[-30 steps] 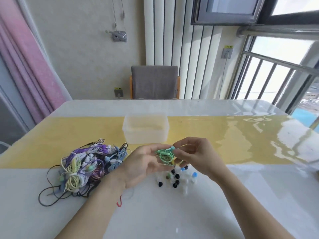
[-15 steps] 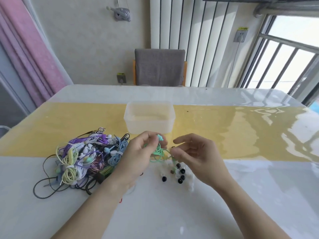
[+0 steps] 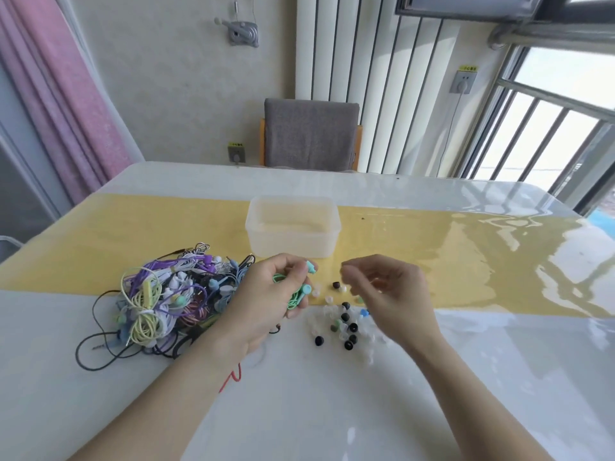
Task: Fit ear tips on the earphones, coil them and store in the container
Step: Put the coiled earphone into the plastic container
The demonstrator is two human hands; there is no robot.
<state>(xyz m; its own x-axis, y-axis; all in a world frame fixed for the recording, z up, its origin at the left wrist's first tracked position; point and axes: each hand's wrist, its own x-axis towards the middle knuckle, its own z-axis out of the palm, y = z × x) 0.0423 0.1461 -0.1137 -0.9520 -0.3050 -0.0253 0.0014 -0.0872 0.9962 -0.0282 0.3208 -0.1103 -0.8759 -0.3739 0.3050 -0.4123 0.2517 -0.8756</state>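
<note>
1. Progress: early. Container [image 3: 293,227] looks empty; big tangle of earphones [image 3: 166,297] untouched on desk [image 3: 332,410].
2. Left hand [image 3: 266,301] grips coiled green earphones [image 3: 294,296], both buds poking past the fingers [image 3: 301,271], apparently bare.
3. Right hand [image 3: 389,294] loosely curled; can't tell if it pinches anything.
4. Ear tips [image 3: 346,322] lie scattered just below both hands.

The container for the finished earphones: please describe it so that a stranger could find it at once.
Look at the yellow strip that runs across the white table. The container stands near its middle, just beyond the two hands. It is a translucent, lidless rectangular tub with rounded corners, the only box there, unlike the earphone pile and the loose ear tips.
</note>
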